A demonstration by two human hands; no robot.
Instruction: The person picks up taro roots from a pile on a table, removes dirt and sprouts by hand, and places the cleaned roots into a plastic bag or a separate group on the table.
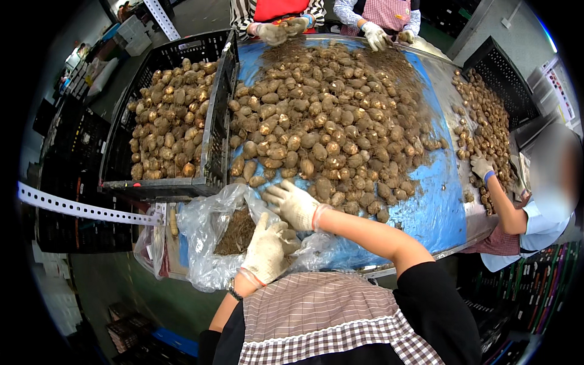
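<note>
My left hand (269,250), in a pale work glove, lies at the right side of a clear plastic bag (204,234), its fingers apart. Just beyond it is my right hand (292,205), gloved too, its fingers stretched out toward the left over the bag's far right edge. I see nothing held in either hand. Inside the bag's mouth shows a mass of brown root fibres and dirt (236,234). A large heap of small hairy taro roots (340,115) begins right beyond my right hand, on a blue sheet (435,210).
A black crate (210,121) full of taros stands left of the heap. Co-workers' gloved hands (377,36) work at the far edge. At the right, another person's glove (482,167) touches a second pile (486,115) by a tipped black crate (502,82). A perforated metal bar (85,207) juts in from the left.
</note>
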